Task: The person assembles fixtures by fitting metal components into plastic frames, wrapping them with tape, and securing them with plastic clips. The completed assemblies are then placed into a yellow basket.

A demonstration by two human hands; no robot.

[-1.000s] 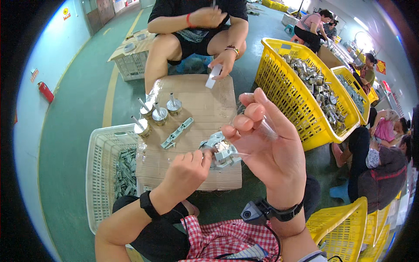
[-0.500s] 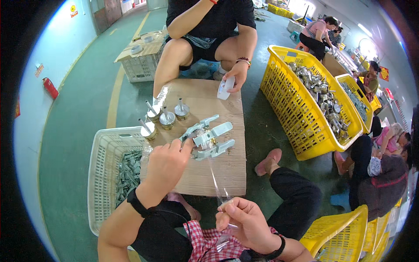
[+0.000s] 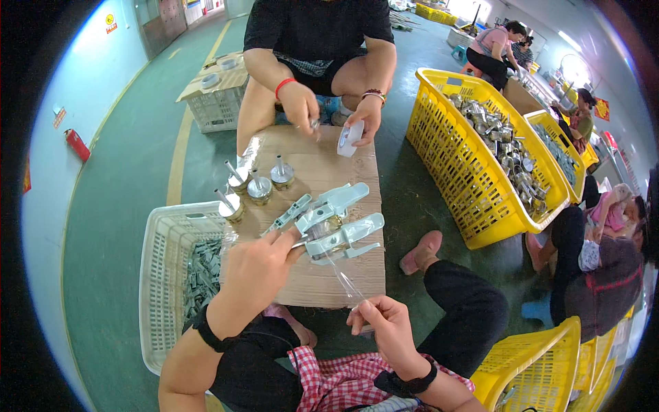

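My left hand (image 3: 261, 269) is closed around the metal stem of an assembly with several pale grey-green plastic levers (image 3: 347, 233) fanned out from a metal body. It is held just above a cardboard-topped surface (image 3: 329, 288). A strip of clear plastic film (image 3: 347, 281) runs taut from the assembly down to my right hand (image 3: 390, 335), which pinches its end between thumb and fingers. Several round metal parts with upright stems (image 3: 259, 188) stand on the cardboard, beyond my left hand. Where the film meets the assembly is partly hidden by the levers.
Across the cardboard sits a co-worker, one hand (image 3: 362, 122) holding a white plastic piece (image 3: 350, 138). A white basket (image 3: 152, 295) of grey-green parts stands at left. A large yellow basket (image 3: 449, 172) of metal parts is at right, more yellow baskets (image 3: 532, 364) lower right.
The assembly has turned in my left hand, its levers now reaching further right. My right hand has risen slightly with the film. The co-worker's raised hand has come down near the white piece.
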